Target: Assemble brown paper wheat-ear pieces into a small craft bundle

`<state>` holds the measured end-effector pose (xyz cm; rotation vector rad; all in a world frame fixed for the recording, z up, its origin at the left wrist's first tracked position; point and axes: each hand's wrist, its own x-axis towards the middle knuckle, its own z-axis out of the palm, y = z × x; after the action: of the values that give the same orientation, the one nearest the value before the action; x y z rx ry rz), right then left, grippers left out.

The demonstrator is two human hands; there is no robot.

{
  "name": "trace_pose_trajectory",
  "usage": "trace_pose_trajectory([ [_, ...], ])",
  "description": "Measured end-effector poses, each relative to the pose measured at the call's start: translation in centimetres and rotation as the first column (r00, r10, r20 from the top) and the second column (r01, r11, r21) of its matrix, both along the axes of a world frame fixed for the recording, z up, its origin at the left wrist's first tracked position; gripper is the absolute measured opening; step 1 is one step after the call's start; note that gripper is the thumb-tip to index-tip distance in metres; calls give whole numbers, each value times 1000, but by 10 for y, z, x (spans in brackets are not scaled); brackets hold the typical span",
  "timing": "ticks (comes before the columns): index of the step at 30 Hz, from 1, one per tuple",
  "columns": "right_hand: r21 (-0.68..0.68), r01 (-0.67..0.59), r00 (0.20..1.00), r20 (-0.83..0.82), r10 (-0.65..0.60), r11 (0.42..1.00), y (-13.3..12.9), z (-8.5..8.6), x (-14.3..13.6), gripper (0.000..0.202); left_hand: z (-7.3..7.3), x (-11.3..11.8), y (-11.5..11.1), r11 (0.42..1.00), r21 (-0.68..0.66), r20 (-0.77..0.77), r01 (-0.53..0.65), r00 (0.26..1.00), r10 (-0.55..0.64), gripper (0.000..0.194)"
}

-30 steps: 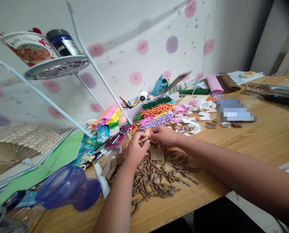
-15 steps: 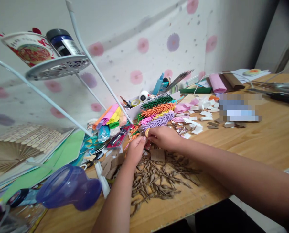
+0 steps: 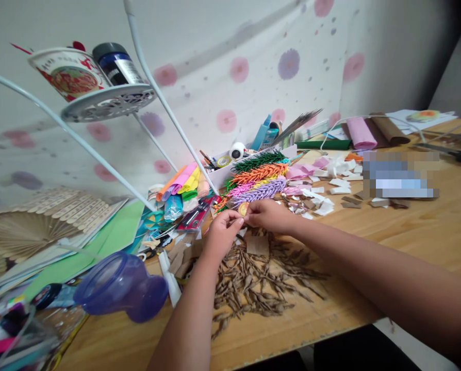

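Note:
My left hand (image 3: 226, 229) and my right hand (image 3: 271, 216) meet over the table, thumbs and fingers pinched together. Whatever lies between the fingertips is too small to make out. Right at the right fingertips shows a small round yellowish thing (image 3: 243, 208); whether it is held or lies behind, I cannot tell. Below the hands spreads a pile of twisted brown paper sprigs (image 3: 261, 281), with a flat brown square (image 3: 257, 246) at its top. Just beyond the hands lie spiky coloured stalks, among them a purple stalk (image 3: 257, 190), an orange one (image 3: 259, 173) and a green one (image 3: 259, 161).
Left of my arm, a purple translucent plastic container (image 3: 145, 296) lies tipped. A white wire stand (image 3: 109, 103) carries a paper cup (image 3: 70, 74) and a dark jar (image 3: 118, 64). White paper scraps (image 3: 325, 206) and a pixelated patch (image 3: 400, 175) are at right; a folding fan (image 3: 25, 221) is at left.
The view has shifted so that most things sit slightly further right. My hands stay together; the left fingers now curl up more, and more of the yellowish thing shows.

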<state>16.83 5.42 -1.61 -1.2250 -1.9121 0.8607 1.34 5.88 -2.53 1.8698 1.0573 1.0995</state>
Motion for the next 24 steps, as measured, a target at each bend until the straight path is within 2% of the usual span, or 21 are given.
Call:
trace_pose_trajectory([
  [5,-157,-147,944,-318,91,977,1,-4,-4,18,1,1,-1,989,148,35,18,999,-24,4],
  [9,-191,-180,909,-407,89,965,1,-7,-5,21,3,2,-5,961,277,-9,-1,1000,4,9],
  [11,-185,-172,902,-425,79,968,1,-8,-5,21,3,3,-8,968,251,-32,-21,999,30,8],
  [13,-169,-137,911,-408,58,976,1,-8,-4,20,3,3,-9,985,170,-11,-38,999,40,7],
  [15,-135,-70,938,-345,19,988,1,-8,-2,20,1,3,-9,995,97,61,-34,998,28,15],
  [18,-22,-1,974,-226,-4,1000,1,-9,0,21,-2,0,-6,999,22,135,-26,991,22,15],
  [24,152,-34,998,-47,42,988,1,-11,1,18,-8,-4,0,996,-21,94,-89,991,91,26],
])
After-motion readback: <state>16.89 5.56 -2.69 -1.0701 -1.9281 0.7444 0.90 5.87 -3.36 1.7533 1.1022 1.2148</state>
